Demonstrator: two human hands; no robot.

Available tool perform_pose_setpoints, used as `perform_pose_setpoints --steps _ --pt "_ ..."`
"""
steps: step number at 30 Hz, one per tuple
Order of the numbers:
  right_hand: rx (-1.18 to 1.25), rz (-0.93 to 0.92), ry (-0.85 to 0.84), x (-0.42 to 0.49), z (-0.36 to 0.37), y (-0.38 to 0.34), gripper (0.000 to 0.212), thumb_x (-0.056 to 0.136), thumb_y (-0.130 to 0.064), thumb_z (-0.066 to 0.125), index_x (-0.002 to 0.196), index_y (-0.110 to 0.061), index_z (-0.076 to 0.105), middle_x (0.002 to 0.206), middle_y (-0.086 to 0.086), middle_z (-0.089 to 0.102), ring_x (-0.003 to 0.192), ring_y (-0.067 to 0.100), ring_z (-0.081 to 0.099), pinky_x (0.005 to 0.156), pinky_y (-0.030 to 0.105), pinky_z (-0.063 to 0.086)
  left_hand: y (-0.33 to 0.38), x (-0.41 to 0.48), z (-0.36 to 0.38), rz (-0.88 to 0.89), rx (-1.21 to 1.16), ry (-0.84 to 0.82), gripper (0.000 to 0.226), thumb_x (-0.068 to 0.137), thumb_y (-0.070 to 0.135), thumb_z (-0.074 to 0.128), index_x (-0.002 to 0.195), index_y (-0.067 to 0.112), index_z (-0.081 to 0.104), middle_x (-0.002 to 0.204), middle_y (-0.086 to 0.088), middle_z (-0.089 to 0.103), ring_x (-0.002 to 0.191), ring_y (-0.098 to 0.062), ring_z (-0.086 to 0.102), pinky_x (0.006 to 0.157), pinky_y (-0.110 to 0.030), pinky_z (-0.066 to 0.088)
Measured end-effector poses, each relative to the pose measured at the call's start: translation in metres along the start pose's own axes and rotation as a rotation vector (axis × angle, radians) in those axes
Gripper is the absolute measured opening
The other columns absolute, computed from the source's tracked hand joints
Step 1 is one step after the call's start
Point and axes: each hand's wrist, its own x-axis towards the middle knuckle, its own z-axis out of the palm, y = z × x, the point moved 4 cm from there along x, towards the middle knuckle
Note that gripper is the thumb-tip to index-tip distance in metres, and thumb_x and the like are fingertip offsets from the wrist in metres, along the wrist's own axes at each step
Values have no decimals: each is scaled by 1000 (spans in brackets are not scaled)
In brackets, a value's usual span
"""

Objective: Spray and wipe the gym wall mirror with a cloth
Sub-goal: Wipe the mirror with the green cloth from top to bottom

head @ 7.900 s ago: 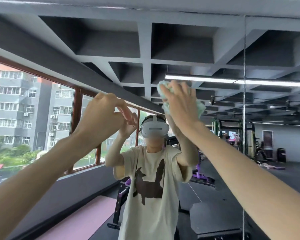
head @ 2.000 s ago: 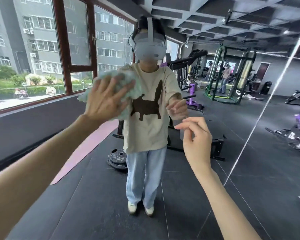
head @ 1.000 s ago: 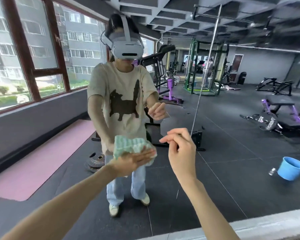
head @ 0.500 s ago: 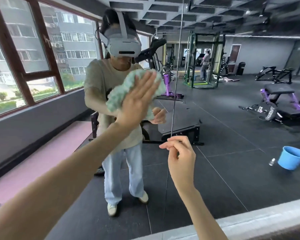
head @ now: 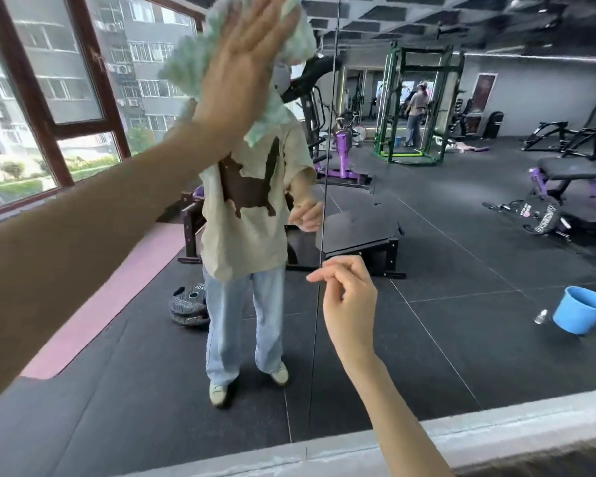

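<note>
The left hand (head: 241,63) is pressing a crumpled, pale green and white terry cloth (head: 186,63) against the large gym wall mirror (head: 461,356), high up at the top of the view. Its fingers are lying straight and close together, pointing up and slightly right, and their tips are running off the top edge. The cloth is sitting between the palm and the glass. It is spilling out past the thumb side on the left, beyond the fingers on the right, and below the heel of the hand.

The right hand (head: 350,297) is hanging lower, in front of the glass and just right of the dark vertical seam (head: 319,339) between two mirror panels. Whether it is touching the glass cannot be told. Its fingers are curling loosely, with forefinger and thumb nearly meeting and pointing left, and nothing is showing between them.

The glass is reflecting the person in a beige T-shirt (head: 248,242) with a dark brown animal print, and the cloth is covering the reflected head. At the right it is reflecting a round blue plastic bucket (head: 582,309) standing on the dark rubber floor (head: 461,287), with a small clear bottle (head: 541,316) just beside it on the left. A pale grey ledge (head: 513,430) is running along the mirror's foot.
</note>
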Motion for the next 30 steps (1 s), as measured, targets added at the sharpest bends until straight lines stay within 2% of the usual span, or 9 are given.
perform_pose_setpoints --steps 4,8,12,15,19,21,25,28,30 --pt "75 -33 87 16 -7 8 39 79 17 43 74 -9 72 90 0 57 80 -1 55 65 8 38 35 -47 41 165 -53 107 69 79 -19 38 142 10 37 147 -13 38 139 -29 30 118 -27 -2" --pt "83 -14 104 9 -4 26 37 78 14 41 77 -7 72 90 1 57 82 5 57 70 28 51 75 -181 88 427 -164 -309 66 77 -23 33 138 0 42 145 -18 38 139 -23 25 117 -23 8" --pt "65 -10 18 -6 6 40 38 81 16 43 77 -9 72 90 -3 55 82 4 58 73 28 53 57 -270 92 472 -202 -502 77 77 -20 60 144 7 34 152 -7 29 142 -21 24 116 -36 24" --pt "31 -91 -17 -10 6 49 37 81 17 45 75 -9 71 88 -3 56 77 3 56 68 11 39 28 -245 69 521 -97 -376 58 88 -8 50 142 10 38 149 -6 33 140 -20 28 117 -38 22" --pt "126 -141 62 -22 18 63 36 81 16 44 75 -8 71 87 -2 58 74 6 57 63 18 42 4 -201 48 102 11 67 48 95 3 44 142 12 38 147 -12 37 139 -26 29 119 -34 6" --pt "100 -170 86 -32 29 67 36 82 11 43 76 -10 71 87 -2 60 70 6 54 59 21 39 31 -225 71 13 -21 128 46 96 8 42 142 10 39 149 -13 35 140 -28 26 118 -37 6" --pt "-25 -309 75 -63 48 88 37 84 -15 33 76 -17 70 89 -7 61 57 -5 39 52 11 28 90 -360 140 577 -25 -123 43 92 7 43 135 5 45 144 -9 40 135 -25 36 110 -41 24" --pt "-4 -389 90 -81 53 109 38 86 -13 34 75 -15 70 88 -7 61 62 -4 44 53 8 29 77 -396 148 718 15 -195 50 90 5 53 139 8 42 147 -4 33 139 -19 29 114 -39 23" --pt "-18 -411 114 -95 60 126 35 87 -5 39 75 -15 70 88 -9 60 70 0 51 54 10 33 63 -381 139 688 113 -136 53 91 10 50 142 13 37 149 -4 31 140 -19 27 116 -41 19"
